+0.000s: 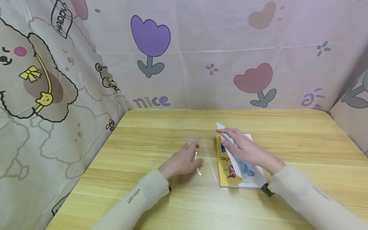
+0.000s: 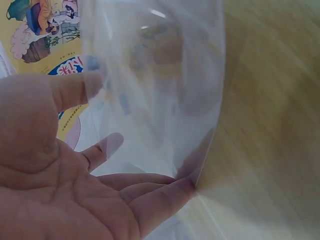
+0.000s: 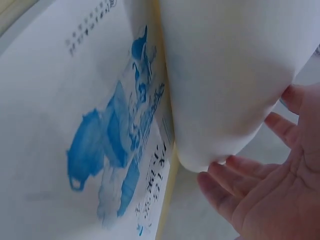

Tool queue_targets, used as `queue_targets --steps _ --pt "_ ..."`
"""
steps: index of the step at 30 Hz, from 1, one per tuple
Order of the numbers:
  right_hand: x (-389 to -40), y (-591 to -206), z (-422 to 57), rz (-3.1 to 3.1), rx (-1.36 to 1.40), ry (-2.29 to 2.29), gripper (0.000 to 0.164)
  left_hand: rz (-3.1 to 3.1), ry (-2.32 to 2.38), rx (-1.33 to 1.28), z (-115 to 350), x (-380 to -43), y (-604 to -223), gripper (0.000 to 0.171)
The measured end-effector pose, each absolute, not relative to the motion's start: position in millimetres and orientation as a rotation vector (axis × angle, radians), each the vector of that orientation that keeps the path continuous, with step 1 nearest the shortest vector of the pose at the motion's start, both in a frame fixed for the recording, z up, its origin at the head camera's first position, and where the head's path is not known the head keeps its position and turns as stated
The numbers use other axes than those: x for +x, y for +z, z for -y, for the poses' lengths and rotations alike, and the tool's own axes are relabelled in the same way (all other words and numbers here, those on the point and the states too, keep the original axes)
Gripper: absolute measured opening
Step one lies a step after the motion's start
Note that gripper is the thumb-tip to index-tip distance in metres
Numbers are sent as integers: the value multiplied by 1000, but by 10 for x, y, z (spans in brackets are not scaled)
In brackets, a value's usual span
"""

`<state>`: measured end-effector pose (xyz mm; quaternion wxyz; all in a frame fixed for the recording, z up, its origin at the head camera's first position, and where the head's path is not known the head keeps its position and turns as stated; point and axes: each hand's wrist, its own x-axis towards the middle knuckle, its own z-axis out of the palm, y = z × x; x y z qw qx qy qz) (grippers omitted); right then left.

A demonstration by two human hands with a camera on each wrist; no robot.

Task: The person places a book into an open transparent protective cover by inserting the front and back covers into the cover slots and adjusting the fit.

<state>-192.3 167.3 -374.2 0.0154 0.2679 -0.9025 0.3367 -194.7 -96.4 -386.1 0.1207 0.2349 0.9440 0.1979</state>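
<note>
A thin book (image 1: 253, 179) with a yellow illustrated cover (image 1: 225, 172) lies right of the table's middle. Its front cover stands half raised and bowed, and a title page (image 3: 45, 150) with a blue figure shows beneath. The extended fingers of my right hand (image 1: 244, 148) rest against the cover's free edge, its white inner side (image 3: 225, 75) facing the right wrist view. Left of the book, a clear plastic sheet (image 2: 160, 100) curves upward. My left hand (image 1: 184, 161) is at this sheet with fingers loosely spread; thumb tip and one finger show through it, other fingertips touch its edge.
The wooden table (image 1: 138, 137) bears the book and the sheet. A printed fabric backdrop (image 1: 195, 38) rises behind the far edge, and a similar cloth (image 1: 86, 127) hangs along the left. A small black wrist-camera part (image 1: 267, 190) sits by the right cuff.
</note>
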Motion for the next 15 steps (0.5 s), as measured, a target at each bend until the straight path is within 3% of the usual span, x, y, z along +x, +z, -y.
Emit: queue_targets --steps 15 --pt "-1918 -3887 -1450 2924 674 832 51 -2702 604 704 1020 -1968 -3892 67"
